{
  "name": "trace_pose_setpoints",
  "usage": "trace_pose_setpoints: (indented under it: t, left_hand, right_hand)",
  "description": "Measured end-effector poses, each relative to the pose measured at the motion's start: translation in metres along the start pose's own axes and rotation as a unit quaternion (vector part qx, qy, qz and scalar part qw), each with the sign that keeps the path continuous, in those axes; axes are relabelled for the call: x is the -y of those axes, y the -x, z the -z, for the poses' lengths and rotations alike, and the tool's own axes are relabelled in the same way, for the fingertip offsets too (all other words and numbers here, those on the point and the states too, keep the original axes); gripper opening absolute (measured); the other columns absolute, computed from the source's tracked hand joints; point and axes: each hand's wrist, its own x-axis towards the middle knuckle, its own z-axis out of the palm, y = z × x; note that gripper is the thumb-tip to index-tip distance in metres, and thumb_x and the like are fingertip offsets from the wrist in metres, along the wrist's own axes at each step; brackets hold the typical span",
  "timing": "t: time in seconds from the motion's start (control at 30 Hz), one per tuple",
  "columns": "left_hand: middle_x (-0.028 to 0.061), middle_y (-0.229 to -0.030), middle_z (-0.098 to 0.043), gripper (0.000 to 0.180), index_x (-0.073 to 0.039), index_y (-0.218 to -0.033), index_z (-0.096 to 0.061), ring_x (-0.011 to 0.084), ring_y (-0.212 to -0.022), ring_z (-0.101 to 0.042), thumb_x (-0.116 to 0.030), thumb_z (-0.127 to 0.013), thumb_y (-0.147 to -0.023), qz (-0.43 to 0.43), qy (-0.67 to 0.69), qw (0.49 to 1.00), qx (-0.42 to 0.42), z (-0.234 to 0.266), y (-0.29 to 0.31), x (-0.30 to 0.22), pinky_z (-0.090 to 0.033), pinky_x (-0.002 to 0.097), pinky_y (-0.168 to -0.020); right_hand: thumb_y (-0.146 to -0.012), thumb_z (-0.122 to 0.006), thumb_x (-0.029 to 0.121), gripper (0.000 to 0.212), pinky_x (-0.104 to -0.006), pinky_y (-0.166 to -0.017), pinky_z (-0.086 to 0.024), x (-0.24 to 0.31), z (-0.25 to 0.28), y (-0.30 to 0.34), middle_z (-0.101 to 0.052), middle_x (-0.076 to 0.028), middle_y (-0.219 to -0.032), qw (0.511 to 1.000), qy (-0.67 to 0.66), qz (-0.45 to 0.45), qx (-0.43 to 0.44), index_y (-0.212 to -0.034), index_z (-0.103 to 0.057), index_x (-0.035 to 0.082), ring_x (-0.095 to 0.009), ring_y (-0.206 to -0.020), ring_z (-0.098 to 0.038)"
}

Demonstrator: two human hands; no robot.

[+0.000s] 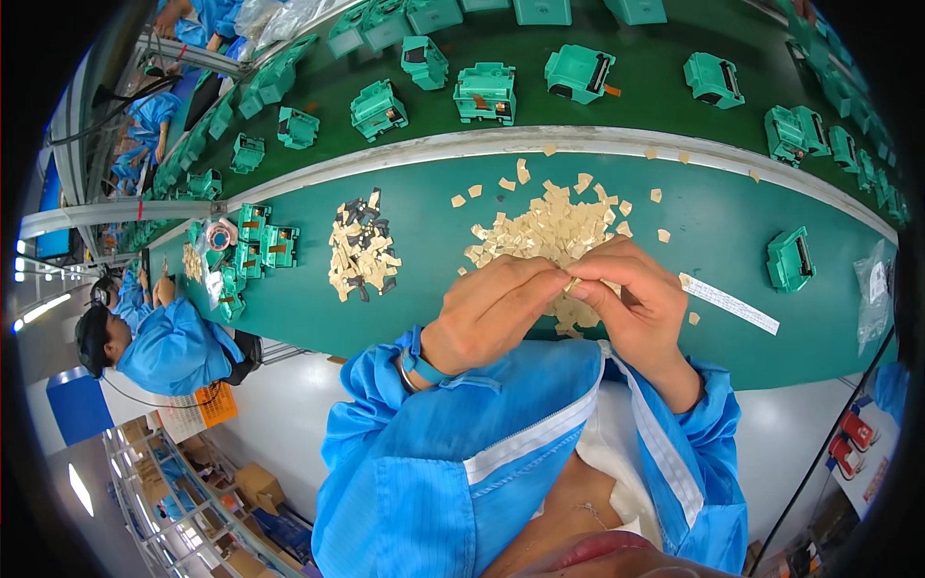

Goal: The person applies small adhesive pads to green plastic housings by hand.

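Note:
My left hand (493, 306) and my right hand (638, 297) meet at the near edge of a heap of small cream pieces (544, 223) on the green table. Thumbs and forefingers of both are pinched together on one small cream piece (573, 285), mostly hidden by the fingertips. What kind of piece it is cannot be made out; those in the heap look flat and roughly square. Left of the heap lies a smaller pile of cream and black pieces (362, 246). A white printed paper strip (737, 306) rests slanting beside my right hand.
A turquoise plastic housing (790, 260) stands at the table's right, near a clear plastic bag (873, 289). Several more housings (265, 246) cluster at the left by a tape roll (221, 234). Beyond a metal rail (434, 152), rows of housings line a green belt. Co-workers in blue (178, 347) sit leftward.

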Motion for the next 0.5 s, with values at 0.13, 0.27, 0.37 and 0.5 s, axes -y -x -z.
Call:
trace_pose_setpoints:
  t: [0.13, 0.27, 0.37, 0.5]
  left_hand:
    - [0.0129, -0.084, -0.063, 0.025, 0.003, -0.093, -0.062, 0.0227, -0.068, -0.062, 0.004, -0.069, -0.068, -0.011, 0.001, 1.000, -0.007, 0.002, 0.003, 0.004, -0.051, 0.0286, -0.056]
    - [0.0112, -0.080, -0.063, 0.021, 0.001, -0.090, -0.063, 0.0211, -0.065, -0.062, 0.003, -0.070, -0.071, 0.058, 0.030, 0.998, 0.000, 0.003, 0.002, -0.002, -0.050, 0.0279, -0.055]
    - [0.0120, -0.079, -0.064, 0.020, 0.000, -0.089, -0.064, 0.0188, -0.067, -0.063, 0.005, -0.070, -0.071, 0.113, 0.021, 0.993, -0.002, 0.007, 0.003, 0.000, -0.050, 0.0266, -0.055]
    - [0.0113, -0.080, -0.065, 0.020, 0.000, -0.089, -0.064, 0.0179, -0.068, -0.063, 0.006, -0.070, -0.071, 0.139, -0.001, 0.990, -0.029, 0.011, 0.009, 0.006, -0.051, 0.0253, -0.056]
  right_hand:
    - [-0.070, -0.064, -0.009, 0.020, -0.0267, -0.054, -0.046, -0.001, 0.001, 0.002, -0.062, -0.010, -0.078, 0.995, 0.064, 0.080, 0.005, -0.087, -0.067, 0.001, -0.020, -0.065, -0.059]
    - [-0.069, -0.065, -0.006, 0.019, -0.0272, -0.051, -0.045, -0.011, 0.003, 0.002, -0.062, -0.011, -0.078, 0.972, 0.139, 0.188, -0.004, -0.086, -0.068, 0.002, -0.020, -0.063, -0.059]
    - [-0.069, -0.067, -0.001, 0.016, -0.0277, -0.054, -0.046, -0.012, 0.005, 0.002, -0.061, -0.010, -0.082, 0.967, 0.150, 0.206, -0.009, -0.083, -0.067, 0.004, -0.020, -0.068, -0.059]
    - [-0.068, -0.071, 0.004, 0.012, -0.0294, -0.064, -0.047, -0.016, 0.015, 0.002, -0.058, -0.010, -0.089, 0.985, 0.160, 0.045, 0.047, -0.078, -0.065, 0.005, -0.022, -0.076, -0.058]
